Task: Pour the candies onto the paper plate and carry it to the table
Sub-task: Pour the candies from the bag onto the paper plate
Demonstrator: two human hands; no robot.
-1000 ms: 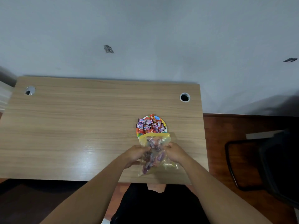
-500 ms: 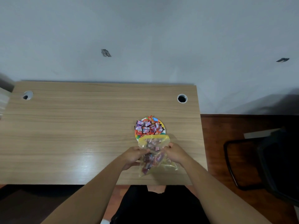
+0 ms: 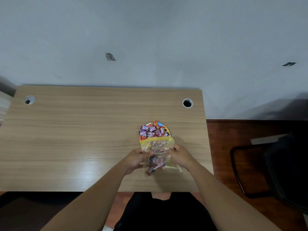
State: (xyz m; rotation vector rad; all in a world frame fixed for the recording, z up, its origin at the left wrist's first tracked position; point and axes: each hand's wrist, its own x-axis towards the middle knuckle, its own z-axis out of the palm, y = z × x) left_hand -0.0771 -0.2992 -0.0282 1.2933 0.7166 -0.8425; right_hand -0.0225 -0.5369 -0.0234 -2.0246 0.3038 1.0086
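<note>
A clear plastic bag [image 3: 157, 148] with a yellow zip edge is held over the wooden desk [image 3: 83, 139], its mouth pointing at a small colourful paper plate [image 3: 168, 130]. A heap of wrapped candies [image 3: 153, 130], purple, red and pink, lies on the plate. More candies [image 3: 154, 163] sit in the bag's lower part. My left hand [image 3: 135, 160] grips the bag's left side and my right hand [image 3: 180, 155] grips its right side. The bag's mouth hides the plate's near rim.
The desk has a cable hole [image 3: 187, 103] at the back right and another cable hole [image 3: 29, 99] at the back left. A dark chair [image 3: 273, 167] stands on the red-brown floor to the right. A pale wall rises behind the desk.
Both hands and the bag have stayed almost still. The bag has sagged slightly, with candies shifting inside it. The view has moved a little.
</note>
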